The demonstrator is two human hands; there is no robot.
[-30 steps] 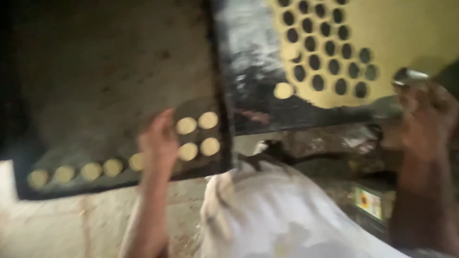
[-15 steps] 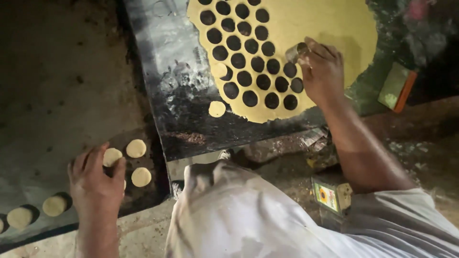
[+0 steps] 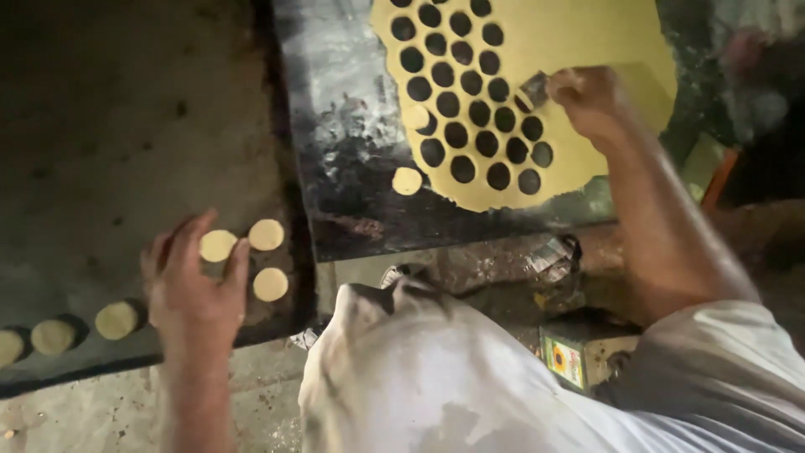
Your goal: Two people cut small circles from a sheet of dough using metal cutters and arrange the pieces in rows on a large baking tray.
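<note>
My left hand (image 3: pixel 194 285) rests on a dark baking tray (image 3: pixel 126 126), its fingers spread and touching a pale dough disc (image 3: pixel 217 245). Two more discs (image 3: pixel 269 258) lie right beside it, and others (image 3: pixel 59 331) sit in a row at the tray's lower left. My right hand (image 3: pixel 587 96) grips a small round metal cutter (image 3: pixel 533 88) pressed onto a rolled yellow dough sheet (image 3: pixel 587 42) full of round holes. One loose cut disc (image 3: pixel 407 180) lies on the dark work slab (image 3: pixel 352 151) below the sheet.
My white shirt (image 3: pixel 453 377) fills the lower middle. A small colourful tin (image 3: pixel 579 356) stands on the rough floor at lower right. An orange-edged object (image 3: pixel 717 172) sits past the slab's right end.
The view shifted left and steadied. My left hand set a disc among those on the tray. My right hand carried the cutter from the sheet's right side onto the dough.
</note>
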